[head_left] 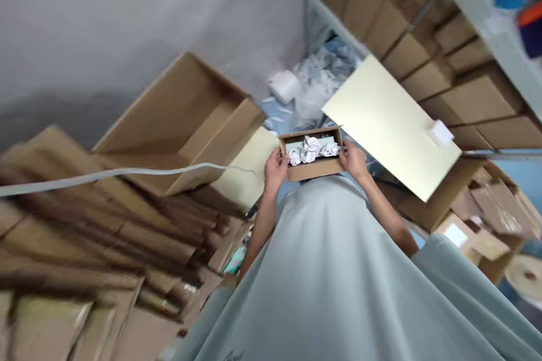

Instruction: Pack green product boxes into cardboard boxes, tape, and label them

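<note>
Between my two hands is a small open cardboard box (315,170), held low in front of my body. My left hand (276,168) grips its left end and my right hand (353,158) its right end, fingers closed on the cardboard walls. Several crumpled pieces of white paper (310,148) lie inside. Under the paper a pale green item (326,140) shows in part; its kind is hidden.
A large open carton (212,141) stands at the left, above stacked flat cardboard (105,231). To the right is a pale yellow board (385,118) with a small white block (441,132). Shelved boxes (423,56) and a carton of scraps (486,208) lie beyond. A pale cord (127,171) crosses the left.
</note>
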### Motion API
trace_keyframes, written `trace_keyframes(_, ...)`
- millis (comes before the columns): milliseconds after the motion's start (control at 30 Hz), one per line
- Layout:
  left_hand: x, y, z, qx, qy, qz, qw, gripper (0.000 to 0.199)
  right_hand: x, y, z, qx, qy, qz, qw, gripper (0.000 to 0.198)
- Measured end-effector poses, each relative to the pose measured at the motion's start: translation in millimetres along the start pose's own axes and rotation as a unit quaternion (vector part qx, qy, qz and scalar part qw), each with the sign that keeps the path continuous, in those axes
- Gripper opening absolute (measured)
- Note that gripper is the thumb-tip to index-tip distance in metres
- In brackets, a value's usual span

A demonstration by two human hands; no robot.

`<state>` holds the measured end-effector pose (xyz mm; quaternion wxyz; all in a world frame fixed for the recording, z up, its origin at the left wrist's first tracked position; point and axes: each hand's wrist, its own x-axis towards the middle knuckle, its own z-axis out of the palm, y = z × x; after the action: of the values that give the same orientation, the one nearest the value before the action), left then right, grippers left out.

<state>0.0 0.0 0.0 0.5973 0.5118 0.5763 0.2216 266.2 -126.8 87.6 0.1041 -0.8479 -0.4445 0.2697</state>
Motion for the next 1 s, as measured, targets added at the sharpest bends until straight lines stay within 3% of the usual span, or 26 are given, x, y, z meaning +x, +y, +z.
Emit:
trace_keyframes(167, 7.4, 23.9, 92.0, 0.039, -0.159, 0.048, 0.985, 0.039, -74.1, 69.4, -28.3, 0.038, 0.077, 0.142, 0.986, 0.048)
trace_keyframes(367, -17.2, 46.6, 164.8, 0.144, -0.234, 0.089, 0.958, 0.045, -109.2, 135.2, -37.6, 0.097, 0.137, 0.237, 0.957, 0.049)
trace_keyframes(500, -11.0, 59.9, 207.6, 0.201, -0.243, 0.096, 0.944, 0.046, -95.3, 175.4, -38.9, 0.131, 0.145, 0.24, 0.951, 0.05)
trace_keyframes(800, 43.8, 90.2, 330.9, 0.31, -0.222, 0.097, 0.919, 0.045, -34.9, 265.5, -48.5, 0.157, 0.154, 0.22, 0.95, 0.053)
trace_keyframes(1000, 79.0, 101.7, 369.2, 0.292, -0.208, 0.09, 0.929, 0.053, -3.4, 296.2, -58.1, 0.183, 0.167, 0.193, 0.949, 0.053)
